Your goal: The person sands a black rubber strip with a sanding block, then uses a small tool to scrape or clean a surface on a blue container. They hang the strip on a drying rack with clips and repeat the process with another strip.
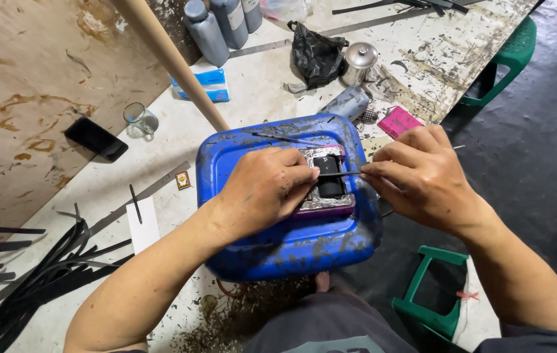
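A blue plastic canister (pixel 272 245), smeared with black, lies in front of me. On its top sits a small foil-lined tray (pixel 331 202) holding a black roller (pixel 328 175). My left hand (pixel 262 189) rests on the tray's left side, fingers pinching one end of a thin black strip (pixel 340 174). My right hand (pixel 419 173) pinches the strip's other end, stretching it across the roller.
A wooden pole (pixel 170 59) leans at the back. A glass mug (pixel 138 119), black phone (pixel 95 138), blue box (pixel 208 85), grey bottles (pixel 216 26), black bag (pixel 316 55), metal pot (pixel 359 62), pink block (pixel 399 121) lie around. Black strips (pixel 23 281) pile at left. Green stools (pixel 510 55) stand right.
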